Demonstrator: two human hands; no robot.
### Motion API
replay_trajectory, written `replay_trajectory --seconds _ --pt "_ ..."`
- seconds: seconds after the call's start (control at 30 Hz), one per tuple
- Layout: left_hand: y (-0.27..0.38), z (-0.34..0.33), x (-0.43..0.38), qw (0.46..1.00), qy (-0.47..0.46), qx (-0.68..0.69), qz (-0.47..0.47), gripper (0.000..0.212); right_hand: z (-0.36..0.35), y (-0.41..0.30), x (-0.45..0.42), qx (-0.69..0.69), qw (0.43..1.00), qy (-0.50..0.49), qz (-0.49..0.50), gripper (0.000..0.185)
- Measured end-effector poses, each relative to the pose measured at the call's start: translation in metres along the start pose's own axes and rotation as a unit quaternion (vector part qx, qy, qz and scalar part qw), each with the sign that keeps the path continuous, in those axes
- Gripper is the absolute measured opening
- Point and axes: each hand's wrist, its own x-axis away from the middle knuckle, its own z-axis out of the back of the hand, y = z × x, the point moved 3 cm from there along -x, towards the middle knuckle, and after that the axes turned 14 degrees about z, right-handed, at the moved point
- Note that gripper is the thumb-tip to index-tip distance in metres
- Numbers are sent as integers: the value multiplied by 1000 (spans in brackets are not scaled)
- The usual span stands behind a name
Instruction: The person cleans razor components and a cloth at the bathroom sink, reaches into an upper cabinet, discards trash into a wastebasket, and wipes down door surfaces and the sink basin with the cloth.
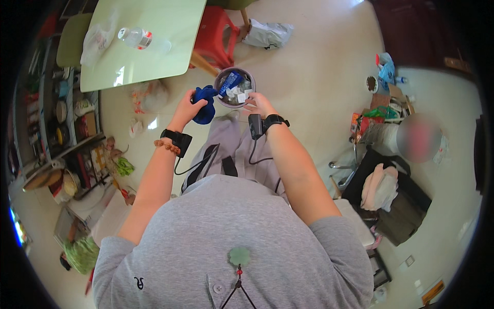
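Note:
A dark blue cloth (204, 110) is bunched in my left hand (188, 109), thumb on its near side and fingers behind it. It hangs just left of a round waste bin (253, 79) on the floor in front of my feet. Over the bin's right rim is my right hand (259, 104), its fingers apart and nothing seen in its grip. White paper scraps (242, 96) lie in the bin close to those fingertips; whether they touch is unclear. A blue printed packet (230, 83) and crumpled clear plastic fill the rest.
A pale green table (170, 50) at the upper left bears a plastic bottle (136, 38) and a plastic bag. A red stool (216, 36) and a white bag (270, 34) stand beyond the bin. Shelves (46, 116) line the left; a wheeled chair (355, 174) and clutter stand right.

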Motion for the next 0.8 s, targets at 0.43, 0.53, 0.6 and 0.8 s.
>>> replay_trajectory --seconds 0.43,0.53,0.6,0.8 --pt "115 -120 26 899 -301 -228 -221 53 20 -12 122 -216 946 53 236 38" --pt "126 -167 74 843 -383 -275 -257 52 67 18 165 -238 918 129 291 31" --pt "127 -197 106 798 -418 -322 -292 52 101 39 192 -257 894 162 328 31" --pt "98 -293 221 652 -466 -458 -385 55 201 156 306 -424 736 324 415 31"
